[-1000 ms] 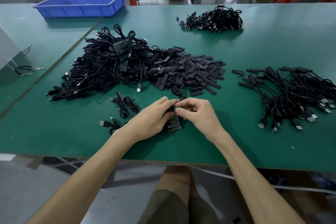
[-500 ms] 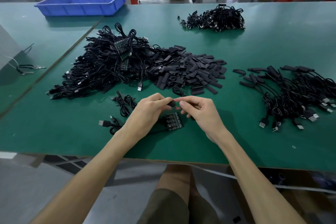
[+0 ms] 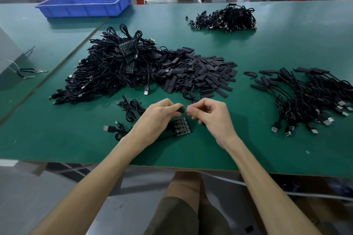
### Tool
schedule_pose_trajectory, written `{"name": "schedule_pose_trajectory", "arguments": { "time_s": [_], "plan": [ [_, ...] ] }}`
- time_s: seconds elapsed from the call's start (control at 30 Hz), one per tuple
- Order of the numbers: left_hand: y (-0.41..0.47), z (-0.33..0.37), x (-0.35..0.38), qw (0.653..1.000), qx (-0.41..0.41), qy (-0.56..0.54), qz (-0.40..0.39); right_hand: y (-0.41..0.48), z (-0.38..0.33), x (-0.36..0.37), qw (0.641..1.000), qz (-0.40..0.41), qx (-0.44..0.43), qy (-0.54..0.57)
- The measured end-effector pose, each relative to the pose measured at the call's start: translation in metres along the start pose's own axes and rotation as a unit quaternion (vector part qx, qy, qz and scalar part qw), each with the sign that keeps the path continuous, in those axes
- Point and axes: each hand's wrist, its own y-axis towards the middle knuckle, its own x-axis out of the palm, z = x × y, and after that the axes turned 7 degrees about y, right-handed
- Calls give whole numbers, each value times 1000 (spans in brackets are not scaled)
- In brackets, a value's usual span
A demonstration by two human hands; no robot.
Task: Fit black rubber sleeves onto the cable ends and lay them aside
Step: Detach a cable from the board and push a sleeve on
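- The left grip (image 3: 158,118) pinches a rubber sleeve (image 3: 181,109) between thumb and fingertips; the sleeve is held clear of the desk (image 3: 267,149), its free end facing 3 o'clock.
- The right grip (image 3: 212,118) is closed in a fingertip pinch on a cable (image 3: 188,96); the cable loops away toward 12 o'clock; its end is hidden behind the fingertips.
- Governing relation: the long axis of the sleeve runs 9-to-3 o'clock, in line with the narrow gap between the two grips; the cable end lies just beside the sleeve at its 3 o'clock side; whether the end has entered the sleeve cannot be told; the next move is judged to be a straight push along that axis.
- A circuit board (image 3: 182,127) lies flat on the desk at 6 o'clock of the grips; its connection to the held cable cannot be told.
- Supply: the sleeve pile (image 3: 200,74) lies at 12 o'clock; the bare cable heap (image 3: 107,70) touches it on the 10 o'clock side.
- Lay-aside area: the sleeved cables (image 3: 313,97) lie at 3 o'clock, well apart, nearer the right grip; that grip is judged better placed for the set-down.
- Container: a blue tray (image 3: 86,4) stands far off at 11 o'clock; the visible part of its floor shows only bare blue plastic.
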Motion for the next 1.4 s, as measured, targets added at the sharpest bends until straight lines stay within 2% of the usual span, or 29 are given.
{"name": "schedule_pose_trajectory", "arguments": {
  "time_s": [0.2, 0.7, 0.97, 1.4],
  "plan": [
    [2, 3, -4, 1000, -11, -11, -8, -1, -1, -3, 998, -23, 8, 64],
    [3, 2, -3, 997, -56, -41, -20, -1, 2, -3, 999, -26, 17, 37],
    [6, 2, -2, 994, -90, -49, -36, -1, 5, -4, 999, 14, 20, 45],
    [5, 2, -4, 997, -49, -48, -39, -1, 3, -4, 997, -3, 32, 69]
  ]
}}
